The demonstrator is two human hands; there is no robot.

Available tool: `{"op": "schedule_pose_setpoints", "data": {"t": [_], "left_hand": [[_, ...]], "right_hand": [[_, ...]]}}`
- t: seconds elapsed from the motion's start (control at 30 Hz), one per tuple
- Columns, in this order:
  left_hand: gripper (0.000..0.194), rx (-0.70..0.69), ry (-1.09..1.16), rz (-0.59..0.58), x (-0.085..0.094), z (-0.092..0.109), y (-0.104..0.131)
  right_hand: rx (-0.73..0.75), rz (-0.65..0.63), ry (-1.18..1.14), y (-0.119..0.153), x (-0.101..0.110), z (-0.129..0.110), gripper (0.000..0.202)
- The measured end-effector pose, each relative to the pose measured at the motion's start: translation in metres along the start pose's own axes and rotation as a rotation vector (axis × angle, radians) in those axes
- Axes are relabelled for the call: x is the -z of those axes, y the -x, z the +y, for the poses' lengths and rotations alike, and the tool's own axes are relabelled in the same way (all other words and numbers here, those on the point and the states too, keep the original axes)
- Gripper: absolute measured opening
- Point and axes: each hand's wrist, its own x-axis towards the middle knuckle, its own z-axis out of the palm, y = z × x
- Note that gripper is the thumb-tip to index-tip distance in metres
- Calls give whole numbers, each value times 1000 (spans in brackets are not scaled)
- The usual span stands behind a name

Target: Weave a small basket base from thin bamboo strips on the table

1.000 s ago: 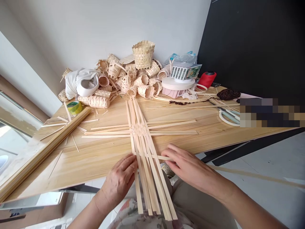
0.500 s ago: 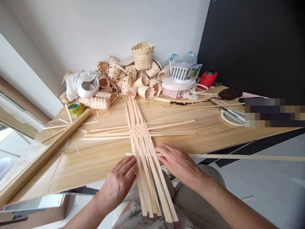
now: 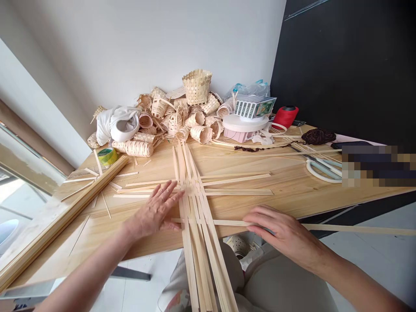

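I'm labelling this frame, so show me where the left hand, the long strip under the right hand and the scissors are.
left hand (image 3: 156, 212), head view, back of the hand.
long strip (image 3: 357, 229), head view, its free right stretch.
scissors (image 3: 320, 170), head view, white handle loop.

Small craft workspace for bamboo weaving, probably a room in a home. Light wooden table (image 3: 292, 190) set in a corner against a plain white wall, dark panel to the right. Heap of small woven baskets (image 3: 175, 119) at the back, one upright basket (image 3: 196, 86) on top. Flat bamboo strips (image 3: 195, 203) laid crosswise over the tabletop, a bundle of long strips (image 3: 61, 212) along the left edge. Scissors (image 3: 320, 167), red thread spool (image 3: 285, 116), tape roll (image 3: 108, 156) nearby.
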Motion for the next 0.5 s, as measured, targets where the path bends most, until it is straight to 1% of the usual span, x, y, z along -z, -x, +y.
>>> {"op": "schedule_pose_setpoints", "data": {"t": [0.07, 0.13, 0.17, 0.23, 0.33, 0.43, 0.5], "left_hand": [[95, 27, 4, -151, -1, -15, -9], [98, 33, 23, -235, -3, -23, -13], [97, 28, 26, -245, -5, -24, -13], [94, 11, 12, -227, -7, -23, -13], [91, -3, -10, -198, -10, -20, -12], [90, 3, -21, -183, -11, -18, -13], [88, 11, -26, -173, -12, -18, -13]], "right_hand": [[13, 9, -8, -1, -1, 2, 22], [15, 24, -14, -1, -2, 2, 21], [12, 32, -17, -2, -3, 1, 22], [-8, 39, -28, -5, -4, -3, 23], [-46, 27, -46, -14, -9, -16, 24], [-55, 17, -33, -28, -19, -29, 22], [-32, 9, -15, -39, -29, -36, 20]]}}
